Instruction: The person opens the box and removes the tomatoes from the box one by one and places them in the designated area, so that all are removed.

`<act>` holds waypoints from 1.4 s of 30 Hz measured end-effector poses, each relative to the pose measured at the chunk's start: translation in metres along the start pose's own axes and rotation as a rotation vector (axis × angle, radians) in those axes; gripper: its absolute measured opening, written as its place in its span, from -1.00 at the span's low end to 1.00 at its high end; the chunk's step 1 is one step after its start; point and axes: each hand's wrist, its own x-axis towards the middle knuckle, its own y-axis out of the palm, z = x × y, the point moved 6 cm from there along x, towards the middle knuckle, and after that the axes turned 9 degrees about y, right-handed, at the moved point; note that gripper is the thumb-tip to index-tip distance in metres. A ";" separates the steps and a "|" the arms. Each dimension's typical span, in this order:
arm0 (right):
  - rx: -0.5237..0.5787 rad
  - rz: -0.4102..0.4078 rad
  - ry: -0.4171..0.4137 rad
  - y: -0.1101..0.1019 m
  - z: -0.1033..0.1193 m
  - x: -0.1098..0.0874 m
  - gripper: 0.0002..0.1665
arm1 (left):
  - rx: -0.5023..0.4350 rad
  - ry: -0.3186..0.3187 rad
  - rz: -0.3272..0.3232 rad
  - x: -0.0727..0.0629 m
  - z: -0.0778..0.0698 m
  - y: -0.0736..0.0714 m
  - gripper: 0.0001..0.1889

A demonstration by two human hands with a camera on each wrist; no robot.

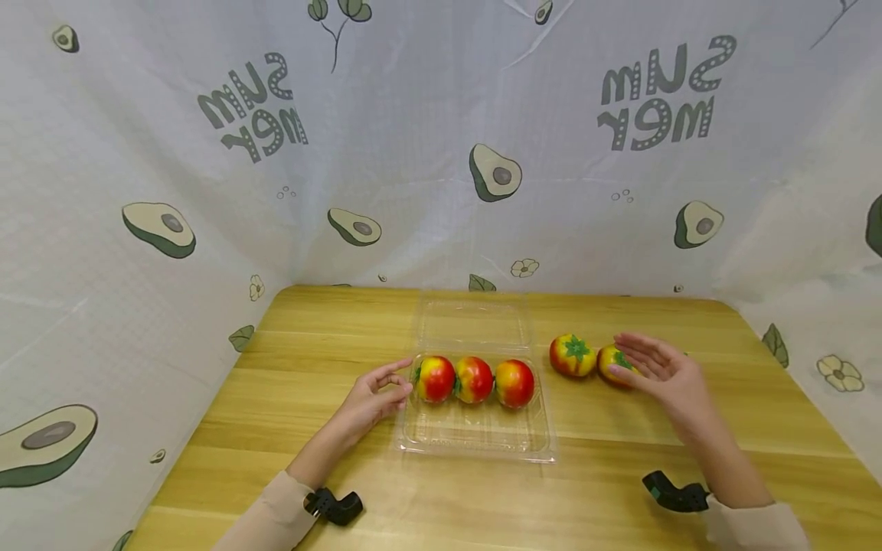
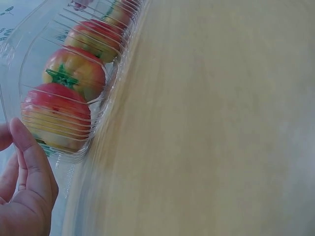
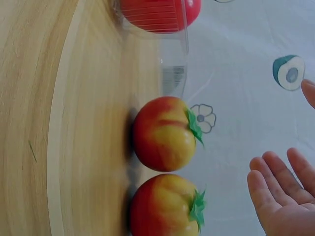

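1. Your left hand pinches the left rim of the clear plastic hinged container, lying open on the wooden worktop.
2. Three round red-and-yellow fruits with green leaves sit in a row inside it.
3. Your right hand, fingers extended and holding nothing, hovers near two matching loose fruits right of the container.

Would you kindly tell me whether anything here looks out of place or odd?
The "summer" lettering on the backdrop reads backwards, and a thin green sliver shows on the table. Three fruits in the clear container lie sideways, unlike two upright fruits outside; nothing looks spilled.
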 end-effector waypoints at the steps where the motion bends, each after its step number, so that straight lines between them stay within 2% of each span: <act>1: -0.006 -0.001 0.004 0.001 -0.001 0.000 -0.38 | 0.000 0.000 0.000 0.000 0.000 0.000 -0.40; 8: -0.049 -0.012 0.020 0.010 -0.001 0.002 -0.39 | 0.000 -0.002 -0.005 0.000 0.000 0.000 -0.40; 20: -0.081 0.034 0.013 0.024 0.001 0.006 -0.38 | -0.001 -0.006 -0.003 -0.001 0.000 0.000 -0.40; 33: -0.152 0.030 0.040 0.042 -0.005 0.015 -0.35 | -0.010 -0.009 -0.001 0.000 0.001 0.000 -0.39; 42: -0.241 0.045 0.051 0.055 -0.011 0.021 -0.31 | -0.010 -0.005 -0.004 0.000 0.000 0.000 -0.39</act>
